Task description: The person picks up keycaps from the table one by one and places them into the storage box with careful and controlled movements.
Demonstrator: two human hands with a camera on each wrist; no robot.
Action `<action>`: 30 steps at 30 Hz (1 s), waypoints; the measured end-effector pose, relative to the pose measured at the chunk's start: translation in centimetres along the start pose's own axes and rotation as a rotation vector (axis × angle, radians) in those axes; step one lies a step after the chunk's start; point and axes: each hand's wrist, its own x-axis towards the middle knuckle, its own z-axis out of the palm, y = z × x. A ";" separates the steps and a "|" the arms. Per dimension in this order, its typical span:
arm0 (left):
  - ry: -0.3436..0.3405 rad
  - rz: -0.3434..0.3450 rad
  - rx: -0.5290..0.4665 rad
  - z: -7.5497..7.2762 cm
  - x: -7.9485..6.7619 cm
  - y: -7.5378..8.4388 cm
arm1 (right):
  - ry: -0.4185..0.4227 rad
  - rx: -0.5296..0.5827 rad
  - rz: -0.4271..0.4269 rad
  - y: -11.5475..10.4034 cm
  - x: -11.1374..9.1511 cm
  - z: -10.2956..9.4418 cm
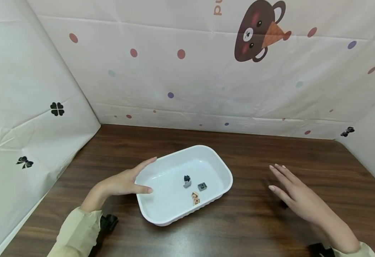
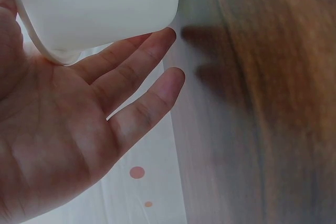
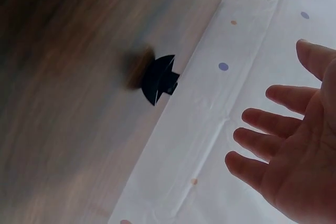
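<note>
A white plastic tray (image 1: 165, 178) with rounded corners is at the middle of the table. My left hand (image 1: 123, 182) grips its left end, thumb over the rim; in the left wrist view the fingers (image 2: 131, 114) lie along the outer wall. In the tray lie a small black piece (image 1: 186, 177), a light grey piece (image 1: 187, 184), a dark grey square piece (image 1: 202, 186) and two tan pieces (image 1: 196, 201). Over the table on the right, my right hand (image 1: 303, 200) holds nothing, its fingers extended. A black piece with a curved edge (image 3: 158, 80) is on the table below it.
The dark wood table (image 1: 245, 214) is bounded by white sheets with dots at the back (image 1: 149, 78) and on both sides. Dark bands sit at both wrists, by the sleeves (image 1: 78, 228).
</note>
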 end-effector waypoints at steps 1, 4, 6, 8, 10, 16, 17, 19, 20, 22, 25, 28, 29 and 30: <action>0.000 -0.001 0.002 0.0 0.0 0.0 | 0.000 0.006 0.005 0.1 0.0 -0.1; 0.001 -0.001 0.001 0.0 0.0 0.0 | 0.008 0.028 0.004 0.5 -0.1 -0.1; 0.002 -0.003 0.000 0.0 0.0 0.0 | 0.015 0.045 -0.003 0.8 0.0 -0.1; 0.004 -0.005 0.001 0.0 0.0 0.0 | 0.022 0.054 -0.011 1.1 0.0 -0.1; 0.004 -0.007 0.003 0.0 0.0 0.1 | 0.020 0.069 -0.017 1.5 0.1 -0.1; 0.004 -0.007 -0.002 -0.1 -0.1 0.1 | 0.020 0.129 -0.011 2.3 0.1 -0.2; 0.004 -0.008 -0.002 -0.1 -0.1 0.1 | 0.021 0.141 -0.008 2.4 0.1 -0.2; 0.003 -0.008 0.001 -0.1 -0.1 0.1 | 0.019 0.165 0.000 2.7 0.0 -0.3; 0.003 -0.008 0.001 -0.1 -0.1 0.1 | 0.017 0.178 0.004 2.8 0.0 -0.3; 0.003 -0.006 0.004 -0.1 -0.1 0.1 | 0.018 0.191 0.006 3.0 0.0 -0.3; 0.004 -0.006 0.010 -0.1 -0.1 0.1 | 0.012 0.198 0.016 3.2 -0.1 -0.4; 0.005 -0.008 0.012 0.0 -0.1 0.1 | 0.016 0.196 0.029 3.5 -0.1 -0.5; 0.005 -0.010 0.012 0.0 -0.1 0.1 | 0.017 0.206 0.033 3.6 -0.1 -0.5; 0.005 -0.010 0.010 0.0 -0.1 0.1 | 0.017 0.219 0.037 3.7 -0.1 -0.5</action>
